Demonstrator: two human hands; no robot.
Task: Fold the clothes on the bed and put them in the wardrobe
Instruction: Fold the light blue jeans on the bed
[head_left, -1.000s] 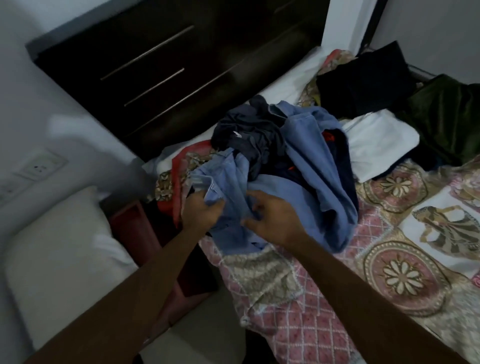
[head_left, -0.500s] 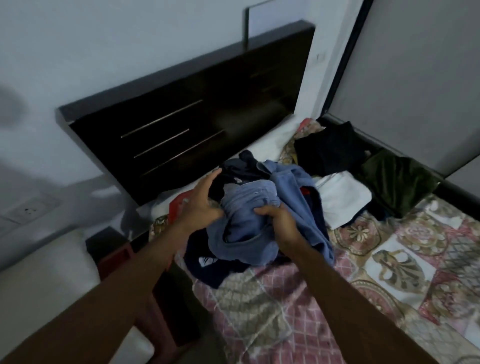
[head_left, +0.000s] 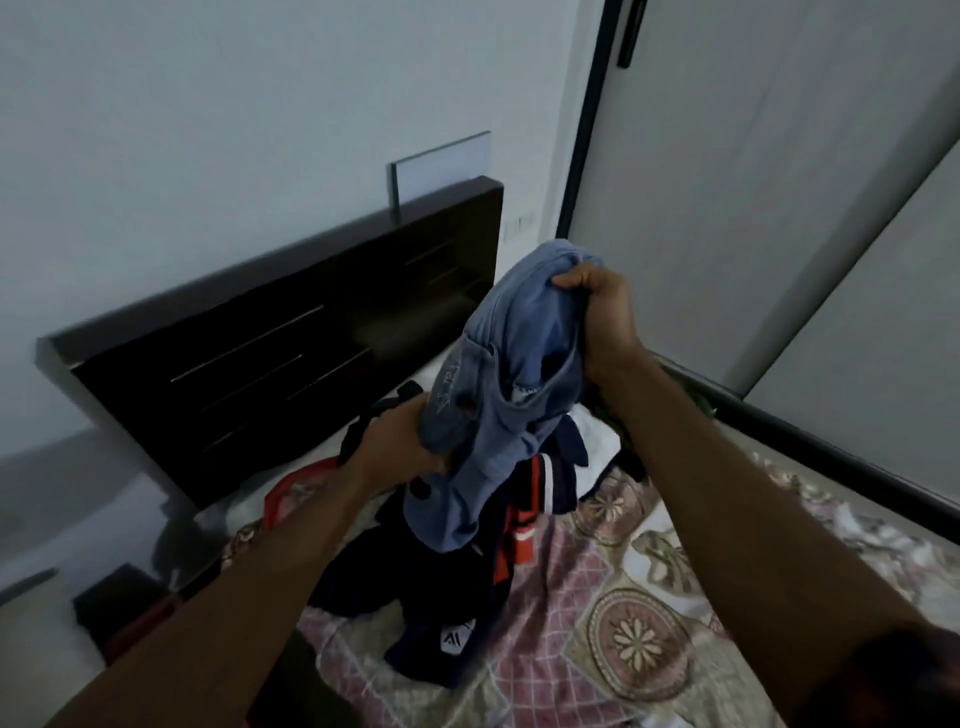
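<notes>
The blue garment (head_left: 509, 374) hung bunched in the centre of the frame, held above the bed (head_left: 639, 587) by both hands. The right hand (head_left: 602, 322) gripped its top, fingers (head_left: 571, 283) curled tight round a wad of cloth. The left hand (head_left: 395, 441) clutched a lower fold, its fingers mostly hidden behind the fabric, so their exact hold could not be told.

The garment's lower end overlapped the dark clothes (head_left: 447, 597) heaped beneath it, and whether the two were tangled could not be told. If they were, raising the blue piece would likely drag the heap, which lay near the bed's edge at lower left, towards the floor. Held as a wad, the garment would probably need shaking out before folding, and a hard shake might scatter the pile.

The bed carried a rumpled pink and beige patterned spread, a soft surface that gives poor support for crisp folds. A white cloth (head_left: 597, 441) lay behind the garment and a red item (head_left: 291, 483) at left centre. A dark headboard (head_left: 270, 353) stood against the pale wall at upper left. Grey panels (head_left: 753, 208) filled the right, possibly wardrobe doors. The room was dim.
</notes>
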